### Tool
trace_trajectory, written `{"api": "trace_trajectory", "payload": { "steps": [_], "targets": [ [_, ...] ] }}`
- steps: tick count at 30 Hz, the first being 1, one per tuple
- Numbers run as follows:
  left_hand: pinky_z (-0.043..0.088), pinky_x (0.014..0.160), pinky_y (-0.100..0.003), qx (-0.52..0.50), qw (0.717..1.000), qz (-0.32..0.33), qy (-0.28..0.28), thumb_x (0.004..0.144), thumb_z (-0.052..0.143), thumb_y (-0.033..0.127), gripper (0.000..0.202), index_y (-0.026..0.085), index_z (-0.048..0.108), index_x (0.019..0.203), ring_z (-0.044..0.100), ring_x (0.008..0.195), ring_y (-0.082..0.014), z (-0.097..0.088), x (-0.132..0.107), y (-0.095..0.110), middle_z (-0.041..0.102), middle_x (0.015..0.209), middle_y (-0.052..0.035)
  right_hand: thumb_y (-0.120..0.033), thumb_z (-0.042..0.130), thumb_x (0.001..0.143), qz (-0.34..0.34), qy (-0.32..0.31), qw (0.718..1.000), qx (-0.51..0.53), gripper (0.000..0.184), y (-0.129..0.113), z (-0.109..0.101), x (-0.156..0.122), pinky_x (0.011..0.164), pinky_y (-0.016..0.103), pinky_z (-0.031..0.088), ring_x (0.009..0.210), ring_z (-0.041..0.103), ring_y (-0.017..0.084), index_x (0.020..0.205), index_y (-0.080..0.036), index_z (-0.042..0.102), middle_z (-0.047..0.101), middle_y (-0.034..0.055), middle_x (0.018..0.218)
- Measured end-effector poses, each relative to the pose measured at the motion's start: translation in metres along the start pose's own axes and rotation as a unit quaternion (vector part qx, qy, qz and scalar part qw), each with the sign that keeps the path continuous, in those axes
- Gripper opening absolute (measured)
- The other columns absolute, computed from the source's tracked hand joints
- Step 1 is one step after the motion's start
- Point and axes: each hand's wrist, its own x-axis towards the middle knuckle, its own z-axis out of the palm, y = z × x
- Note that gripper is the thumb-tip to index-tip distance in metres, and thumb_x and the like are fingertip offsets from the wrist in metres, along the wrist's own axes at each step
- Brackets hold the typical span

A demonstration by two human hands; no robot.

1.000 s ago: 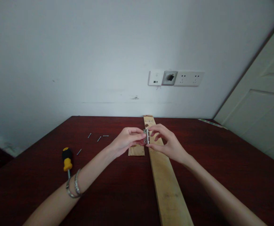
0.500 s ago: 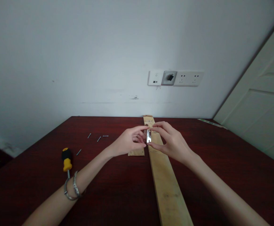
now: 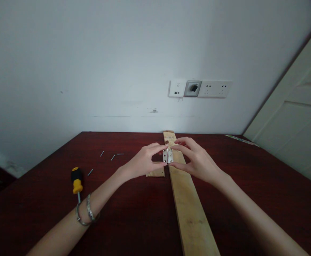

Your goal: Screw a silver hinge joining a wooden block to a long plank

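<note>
A small silver hinge (image 3: pixel 168 155) with screw holes lies spread open between my two hands, over the left edge of a long wooden plank (image 3: pixel 190 209). My left hand (image 3: pixel 145 161) pinches the hinge's left side at top and bottom between thumb and fingers. From the other side, my right hand (image 3: pixel 195 160) grips its right leaf the same way, thumb at the lower edge and fingers at the upper. Below my left hand a short wooden piece (image 3: pixel 155 172) shows beside the plank, partly hidden by the hand.
To the left, several screws (image 3: pixel 113 157) are scattered on the dark red tabletop (image 3: pixel 134 220). A yellow and black screwdriver (image 3: pixel 77 181) lies near my left forearm. The white wall behind carries a row of sockets (image 3: pixel 200 88). A pale door (image 3: pixel 302 96) stands at the right.
The hinge has turned from an angled pose to lying flatter, so both leaves with their holes now show. Both hands stay close around it.
</note>
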Motion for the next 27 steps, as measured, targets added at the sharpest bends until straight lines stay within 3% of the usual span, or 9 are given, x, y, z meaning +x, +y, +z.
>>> {"api": "trace_trajectory", "payload": {
  "steps": [4,11,21,27],
  "targets": [
    [0.047,0.088,-0.037,0.015,1.0,0.001,-0.016,0.074,0.071,0.021,0.042,0.013,0.059,0.113,0.057,0.097,-0.0194,0.003,0.0,-0.007,0.06,0.105,-0.0089,-0.036,0.067,0.078,0.03,-0.035,0.998,0.049,0.04,0.006,0.008,-0.002,0.089,0.041,0.05,0.107,0.054,0.025,0.114,-0.02,0.058,0.052,0.0118,0.118],
    [0.046,0.088,-0.035,0.036,0.997,-0.03,-0.057,0.07,0.072,0.019,0.031,0.016,0.063,0.1,0.057,0.098,-0.0206,0.012,-0.001,-0.022,0.061,0.102,-0.0074,-0.034,0.07,0.074,0.068,-0.066,0.991,0.093,0.036,0.012,0.027,-0.007,0.094,0.04,0.048,0.108,0.055,0.024,0.106,-0.019,0.061,0.051,0.0112,0.118],
    [0.044,0.087,-0.034,0.081,0.982,-0.066,-0.157,0.068,0.076,0.033,0.035,0.016,0.066,0.098,0.057,0.095,-0.023,0.029,0.005,-0.042,0.063,0.1,-0.0079,-0.033,0.069,0.074,0.059,-0.108,0.986,0.111,0.036,0.027,0.046,-0.025,0.094,0.043,0.048,0.106,0.056,0.023,0.107,-0.022,0.062,0.052,0.0095,0.115],
    [0.044,0.085,-0.033,0.082,0.976,-0.074,-0.186,0.069,0.074,0.036,0.037,0.017,0.067,0.1,0.057,0.094,-0.0227,0.038,0.005,-0.05,0.063,0.099,-0.0075,-0.031,0.068,0.075,0.087,-0.116,0.979,0.14,0.034,0.034,0.057,-0.036,0.098,0.041,0.046,0.107,0.055,0.022,0.106,-0.02,0.06,0.051,0.0095,0.116]
  ]
}}
